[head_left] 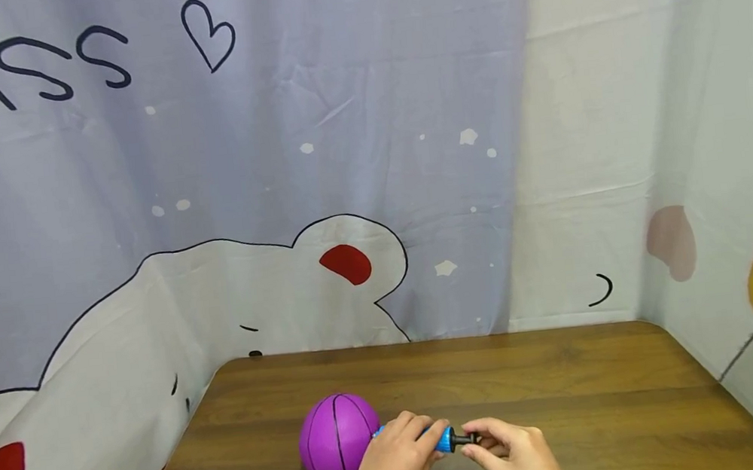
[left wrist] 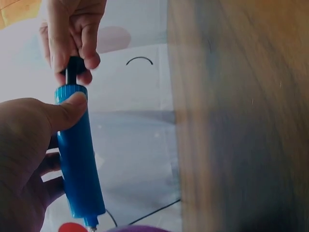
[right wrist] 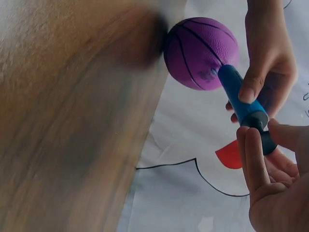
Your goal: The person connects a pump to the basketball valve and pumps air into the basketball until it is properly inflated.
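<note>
A purple ball (head_left: 339, 441) with black seam lines rests on the wooden table, left of both hands. My left hand (head_left: 397, 452) grips the blue barrel of a small hand pump (left wrist: 77, 154), its thumb lying along the barrel near the ribbed cap. The pump's metal tip points at the ball, and in the right wrist view (right wrist: 201, 53) the ball's surface meets that end. With thumb and fingers my right hand (head_left: 509, 453) pinches the black pump handle (right wrist: 268, 143). A short length of black rod shows between handle and cap.
The brown wooden table (head_left: 603, 395) reaches back to a printed curtain (head_left: 405, 111) with bear drawings. Curtain fabric also hangs along the table's left and right sides.
</note>
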A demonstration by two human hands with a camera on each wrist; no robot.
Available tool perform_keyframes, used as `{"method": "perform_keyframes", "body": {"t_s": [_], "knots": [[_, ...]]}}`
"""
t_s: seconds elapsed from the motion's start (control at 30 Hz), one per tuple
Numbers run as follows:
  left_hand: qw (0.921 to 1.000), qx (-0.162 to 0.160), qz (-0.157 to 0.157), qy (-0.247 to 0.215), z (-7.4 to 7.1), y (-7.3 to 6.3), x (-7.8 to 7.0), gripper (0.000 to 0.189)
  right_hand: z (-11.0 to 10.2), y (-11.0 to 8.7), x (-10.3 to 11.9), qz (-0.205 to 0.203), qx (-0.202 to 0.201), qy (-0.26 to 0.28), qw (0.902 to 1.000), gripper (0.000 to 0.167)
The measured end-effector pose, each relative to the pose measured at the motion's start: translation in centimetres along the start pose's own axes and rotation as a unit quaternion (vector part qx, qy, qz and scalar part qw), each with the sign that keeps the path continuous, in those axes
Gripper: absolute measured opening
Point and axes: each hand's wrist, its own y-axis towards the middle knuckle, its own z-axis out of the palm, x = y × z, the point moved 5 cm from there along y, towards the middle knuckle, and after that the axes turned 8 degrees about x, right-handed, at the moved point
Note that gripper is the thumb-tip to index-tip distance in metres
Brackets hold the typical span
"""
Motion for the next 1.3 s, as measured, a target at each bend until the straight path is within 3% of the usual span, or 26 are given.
{"method": "perform_keyframes", "body": {"t_s": [0.17,0.27,0.43,0.57,0.73,0.9,1.07,1.3], "knots": [[0.9996,0.011,-0.017,-0.019,0.0,0.0,0.6,0.039,-1.2,-0.4,-0.1,0.001,-0.015,-0.004,0.9999,0.021],[0.9994,0.008,-0.027,-0.018,-0.1,-0.2,1.2,0.041,-2.5,-0.9,-0.4,0.033,-0.029,-0.014,0.9990,0.023],[0.9991,-0.008,-0.041,-0.007,-0.5,-0.6,2.0,0.041,-4.8,-2.0,-0.8,0.121,-0.045,-0.024,0.9913,0.023],[0.9990,-0.018,-0.040,-0.003,-0.5,-0.8,2.2,0.042,-5.7,-2.5,-0.6,0.139,-0.051,-0.027,0.9887,0.025],[0.9988,-0.028,-0.040,0.006,-0.4,-0.9,2.2,0.041,-5.4,-2.5,-0.6,0.109,-0.057,-0.045,0.9913,0.025],[0.9990,-0.032,-0.028,0.015,-0.5,-0.8,1.8,0.044,-4.0,-1.9,-0.5,0.070,-0.038,-0.044,0.9958,0.023],[0.9993,-0.022,-0.012,0.027,-0.3,-0.3,0.9,0.043,-1.9,-0.9,-0.4,0.014,-0.034,-0.034,0.9988,0.022],[0.9999,0.010,-0.003,0.004,0.2,0.1,0.1,0.039,0.4,0.3,-0.1,-0.013,0.003,-0.004,0.9999,0.018]]}}
